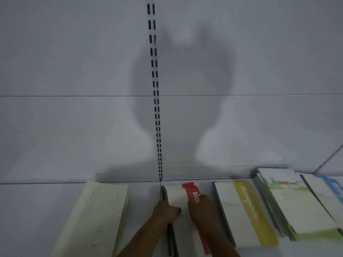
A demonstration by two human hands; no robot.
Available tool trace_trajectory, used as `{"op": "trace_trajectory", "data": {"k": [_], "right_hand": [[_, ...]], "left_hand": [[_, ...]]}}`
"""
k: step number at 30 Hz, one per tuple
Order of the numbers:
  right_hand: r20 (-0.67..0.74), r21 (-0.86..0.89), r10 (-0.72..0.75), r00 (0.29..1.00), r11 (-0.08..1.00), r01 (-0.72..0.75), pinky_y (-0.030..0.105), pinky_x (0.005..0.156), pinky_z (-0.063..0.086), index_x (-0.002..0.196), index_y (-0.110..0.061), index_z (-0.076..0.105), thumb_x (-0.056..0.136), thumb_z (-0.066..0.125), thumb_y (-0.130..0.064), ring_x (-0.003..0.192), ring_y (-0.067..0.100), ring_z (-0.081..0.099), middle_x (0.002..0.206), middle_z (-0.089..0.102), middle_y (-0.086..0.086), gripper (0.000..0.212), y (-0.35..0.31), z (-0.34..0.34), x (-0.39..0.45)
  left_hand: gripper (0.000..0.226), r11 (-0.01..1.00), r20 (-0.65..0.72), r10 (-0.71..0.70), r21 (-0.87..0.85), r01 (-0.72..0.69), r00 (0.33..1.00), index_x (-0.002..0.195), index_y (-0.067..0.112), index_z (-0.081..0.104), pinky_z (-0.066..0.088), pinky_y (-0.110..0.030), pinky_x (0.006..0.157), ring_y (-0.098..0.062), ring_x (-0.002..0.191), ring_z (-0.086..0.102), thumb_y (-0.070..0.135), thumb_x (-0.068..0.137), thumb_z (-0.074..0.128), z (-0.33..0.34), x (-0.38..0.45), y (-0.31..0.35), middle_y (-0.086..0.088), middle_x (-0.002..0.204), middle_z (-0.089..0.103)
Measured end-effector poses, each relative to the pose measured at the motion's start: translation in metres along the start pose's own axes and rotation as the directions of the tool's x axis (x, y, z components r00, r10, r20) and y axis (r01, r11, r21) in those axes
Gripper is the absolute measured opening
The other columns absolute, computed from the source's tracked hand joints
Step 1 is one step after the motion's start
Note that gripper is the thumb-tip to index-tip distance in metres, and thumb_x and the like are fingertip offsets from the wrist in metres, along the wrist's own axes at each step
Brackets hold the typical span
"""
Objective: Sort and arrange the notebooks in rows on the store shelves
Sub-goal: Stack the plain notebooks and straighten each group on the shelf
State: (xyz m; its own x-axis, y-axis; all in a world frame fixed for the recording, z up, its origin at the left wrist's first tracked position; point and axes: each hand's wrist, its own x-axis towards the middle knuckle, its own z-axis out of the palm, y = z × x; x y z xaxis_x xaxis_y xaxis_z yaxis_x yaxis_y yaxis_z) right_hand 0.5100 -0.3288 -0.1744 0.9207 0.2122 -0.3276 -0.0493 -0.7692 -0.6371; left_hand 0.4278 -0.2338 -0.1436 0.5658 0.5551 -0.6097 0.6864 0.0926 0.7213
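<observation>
Both hands sit on the red-banded notebook stack [178, 199], its long axis toward the wall: left hand [165, 212] pinching its left edge, right hand [201, 210] flat on top, fingers together.

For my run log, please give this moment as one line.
action: squaring stack | left hand: grips red-band notebooks left edge | right hand: rests on top | neighbour: yellow-band notebooks
</observation>
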Motion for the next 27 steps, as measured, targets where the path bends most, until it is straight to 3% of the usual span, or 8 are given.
{"op": "trace_trajectory", "data": {"k": [6,9,11,14,17,22,24,27], "right_hand": [[-0.022,0.125,0.054,0.998,0.991,-0.051,0.037,0.078,0.057,0.099,-0.01,0.063,0.093,0.045,-0.049,0.078,0.019,0.065,0.088,0.067,0.007,0.044,-0.001,0.005,-0.001],[-0.068,0.438,-0.038,0.997,0.897,0.064,0.045,0.076,0.057,0.089,-0.015,0.06,0.097,0.04,-0.042,0.078,0.025,0.066,0.085,0.067,0.01,0.034,-0.024,-0.013,-0.01],[-0.123,0.597,-0.11,0.986,0.786,0.162,0.042,0.074,0.055,0.091,-0.016,0.058,0.1,0.038,-0.029,0.083,0.027,0.066,0.088,0.066,0.011,0.026,-0.046,-0.031,-0.017],[-0.175,0.69,-0.234,0.956,0.664,0.288,0.033,0.067,0.054,0.097,-0.011,0.059,0.101,0.039,-0.017,0.083,0.026,0.068,0.09,0.068,0.011,0.021,-0.063,-0.042,-0.034],[-0.186,0.757,-0.3,0.936,0.564,0.331,0.04,0.072,0.058,0.098,-0.005,0.059,0.09,0.05,-0.021,0.084,0.031,0.067,0.091,0.067,0.018,0.021,-0.053,-0.029,-0.05],[-0.163,0.786,-0.403,0.9,0.498,0.365,0.026,0.066,0.057,0.111,-0.004,0.054,0.085,0.054,-0.017,0.086,0.019,0.068,0.102,0.063,0.021,0.029,-0.038,-0.021,-0.061],[-0.148,0.81,-0.434,0.889,0.463,0.36,0.025,0.068,0.057,0.121,-0.005,0.048,0.085,0.06,-0.03,0.091,0.021,0.067,0.107,0.062,0.016,0.046,-0.039,-0.022,-0.066],[-0.112,0.824,-0.433,0.895,0.462,0.327,0.029,0.071,0.058,0.122,-0.012,0.046,0.065,0.061,-0.075,0.092,0.021,0.068,0.104,0.064,0.009,0.087,-0.042,-0.023,-0.075]], "left_hand": [[0.057,0.985,-0.002,0.102,-0.142,-0.101,0.995,0.139,0.001,0.032,0.048,-0.023,0.087,-0.022,0.112,0.054,0.021,0.093,0.06,-0.01,-0.008,-0.003,-0.014,0.134,0.049],[0.03,0.927,-0.016,0.301,-0.229,-0.296,0.954,0.117,0.018,0.043,0.047,-0.018,0.072,-0.007,0.093,0.057,0.017,0.093,0.061,-0.026,-0.026,0.009,-0.003,0.119,0.058],[0.03,0.847,-0.045,0.437,-0.314,-0.428,0.898,0.111,0.027,0.045,0.047,-0.014,0.071,-0.001,0.092,0.058,0.01,0.092,0.061,-0.04,-0.034,0.017,0.006,0.11,0.061],[0.041,0.744,-0.049,0.547,-0.429,-0.512,0.835,0.11,0.028,0.05,0.053,-0.02,0.069,-0.007,0.09,0.064,-0.001,0.086,0.063,-0.059,-0.04,0.02,0.002,0.105,0.065],[0.049,0.717,-0.07,0.591,-0.411,-0.563,0.804,0.113,0.029,0.053,0.054,-0.021,0.072,-0.007,0.095,0.063,0.005,0.071,0.064,-0.061,-0.044,0.008,0.004,0.107,0.066],[0.041,0.643,-0.162,0.624,-0.451,-0.62,0.765,0.11,0.025,0.05,0.057,-0.028,0.073,-0.005,0.092,0.065,0.017,0.073,0.064,-0.055,-0.049,-0.006,0.003,0.105,0.064],[0.042,0.602,-0.213,0.643,-0.453,-0.658,0.735,0.11,0.023,0.05,0.057,-0.029,0.071,-0.01,0.091,0.065,0.037,0.074,0.068,-0.053,-0.051,-0.005,0.003,0.101,0.065],[0.065,0.575,-0.268,0.639,-0.456,-0.679,0.721,0.105,0.017,0.054,0.056,-0.027,0.067,-0.015,0.087,0.067,0.067,0.064,0.068,-0.054,-0.056,0.001,0.004,0.095,0.068]]}}
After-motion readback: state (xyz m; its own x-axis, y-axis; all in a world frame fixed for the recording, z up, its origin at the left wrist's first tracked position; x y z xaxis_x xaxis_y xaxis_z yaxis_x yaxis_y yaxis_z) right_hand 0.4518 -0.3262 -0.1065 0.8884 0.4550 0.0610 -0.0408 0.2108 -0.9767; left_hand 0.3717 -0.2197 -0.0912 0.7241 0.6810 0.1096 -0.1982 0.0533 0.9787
